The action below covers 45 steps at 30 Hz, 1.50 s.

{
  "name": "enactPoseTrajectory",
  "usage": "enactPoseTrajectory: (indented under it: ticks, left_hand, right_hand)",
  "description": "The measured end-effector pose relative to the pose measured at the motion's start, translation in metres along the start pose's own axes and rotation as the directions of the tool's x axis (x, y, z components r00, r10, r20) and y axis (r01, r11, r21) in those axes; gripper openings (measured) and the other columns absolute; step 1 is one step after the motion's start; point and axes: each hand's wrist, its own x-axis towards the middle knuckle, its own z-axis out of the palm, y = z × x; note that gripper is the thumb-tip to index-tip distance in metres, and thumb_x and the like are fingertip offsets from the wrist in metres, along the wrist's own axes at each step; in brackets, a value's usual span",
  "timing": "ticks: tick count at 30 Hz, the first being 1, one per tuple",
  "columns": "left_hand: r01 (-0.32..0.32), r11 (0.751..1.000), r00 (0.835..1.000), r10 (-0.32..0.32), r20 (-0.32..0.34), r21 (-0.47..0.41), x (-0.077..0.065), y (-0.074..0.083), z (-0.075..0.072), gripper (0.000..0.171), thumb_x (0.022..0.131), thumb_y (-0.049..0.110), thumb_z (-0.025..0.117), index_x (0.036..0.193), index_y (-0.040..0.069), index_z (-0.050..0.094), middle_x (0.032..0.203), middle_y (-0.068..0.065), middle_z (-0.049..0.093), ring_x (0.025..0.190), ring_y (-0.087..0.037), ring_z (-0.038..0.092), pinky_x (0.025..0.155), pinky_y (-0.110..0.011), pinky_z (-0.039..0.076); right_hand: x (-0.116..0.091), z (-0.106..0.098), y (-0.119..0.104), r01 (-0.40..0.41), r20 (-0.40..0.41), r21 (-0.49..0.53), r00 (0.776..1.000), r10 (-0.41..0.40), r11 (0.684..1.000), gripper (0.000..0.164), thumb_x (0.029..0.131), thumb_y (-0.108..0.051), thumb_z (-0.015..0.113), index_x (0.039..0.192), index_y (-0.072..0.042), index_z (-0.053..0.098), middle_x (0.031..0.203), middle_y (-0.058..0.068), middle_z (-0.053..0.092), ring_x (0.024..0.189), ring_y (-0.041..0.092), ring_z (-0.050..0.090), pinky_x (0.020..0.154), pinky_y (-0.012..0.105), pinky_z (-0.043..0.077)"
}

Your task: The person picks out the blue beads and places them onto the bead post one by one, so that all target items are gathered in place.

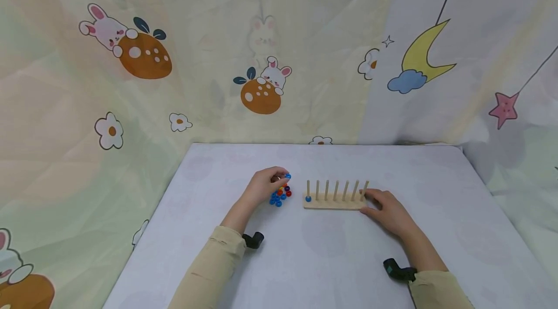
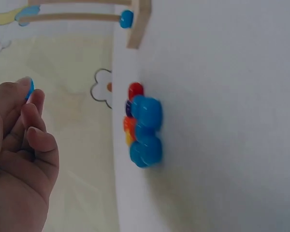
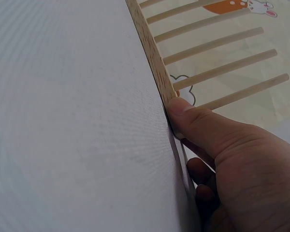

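Note:
My left hand [image 1: 263,185] pinches a blue bead [image 1: 287,176] between thumb and fingertips, raised over a small pile of beads [image 1: 279,197] in blue, red, orange, yellow and dark purple. To the right of the pile stands a wooden peg rack [image 1: 335,205] with several upright pegs in a row. One blue bead [image 1: 308,198] sits at the foot of its leftmost peg, also seen in the left wrist view. At the rack's right end, my right hand [image 1: 390,212] grips the base; the right wrist view shows the thumb [image 3: 181,110] pressed along its edge.
A white cloth covers the table [image 1: 331,260]. Behind it hangs a printed curtain [image 1: 209,105] with rabbits, flowers and a moon. Each wrist carries a small black camera, one by the left sleeve [image 1: 254,240] and one by the right.

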Motion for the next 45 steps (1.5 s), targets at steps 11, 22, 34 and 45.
enactPoseTrajectory:
  ticks: [11,22,34,45]
  left_hand:
    - [-0.152,0.988,0.988,0.151,0.033,0.015,-0.002,0.032,0.002,0.027,0.096,0.038,0.065,0.118,0.023,0.068,0.094,0.010,0.066,0.080,-0.007,0.058,0.069,-0.023,0.051]
    - [-0.194,0.981,0.977,0.194,0.089,-0.016,0.001,0.050,0.007,0.025,0.097,0.033,0.064,0.119,0.022,0.068,0.091,0.009,0.064,0.069,-0.009,0.057,0.058,-0.024,0.051]
    - [-0.214,0.976,0.973,0.209,0.097,0.048,0.002,0.046,0.017,0.024,0.098,0.035,0.063,0.118,0.023,0.068,0.097,0.011,0.066,0.084,-0.006,0.057,0.069,-0.022,0.049]
    - [-0.200,0.978,0.975,0.192,0.114,0.064,0.000,0.038,0.026,0.024,0.098,0.035,0.062,0.117,0.022,0.068,0.095,0.011,0.066,0.083,-0.004,0.057,0.069,-0.021,0.049]
  right_hand:
    - [-0.001,-0.001,-0.001,0.001,0.005,0.005,1.000,-0.001,1.000,0.059,0.091,-0.039,0.070,0.140,-0.010,0.053,0.140,0.019,0.054,0.124,0.039,0.049,0.101,0.060,0.040]
    - [0.000,0.000,-0.001,0.012,-0.012,0.011,1.000,-0.012,1.000,0.060,0.091,-0.038,0.071,0.140,-0.009,0.054,0.140,0.020,0.054,0.125,0.041,0.048,0.102,0.061,0.038]
    - [-0.001,0.000,-0.002,0.003,0.000,0.026,1.000,-0.003,1.000,0.060,0.091,-0.039,0.070,0.140,-0.010,0.053,0.141,0.020,0.053,0.128,0.041,0.046,0.104,0.061,0.037]
    - [0.000,0.000,-0.001,0.009,-0.006,0.018,1.000,-0.009,1.000,0.059,0.090,-0.039,0.071,0.139,-0.011,0.054,0.139,0.019,0.054,0.126,0.041,0.047,0.103,0.061,0.038]
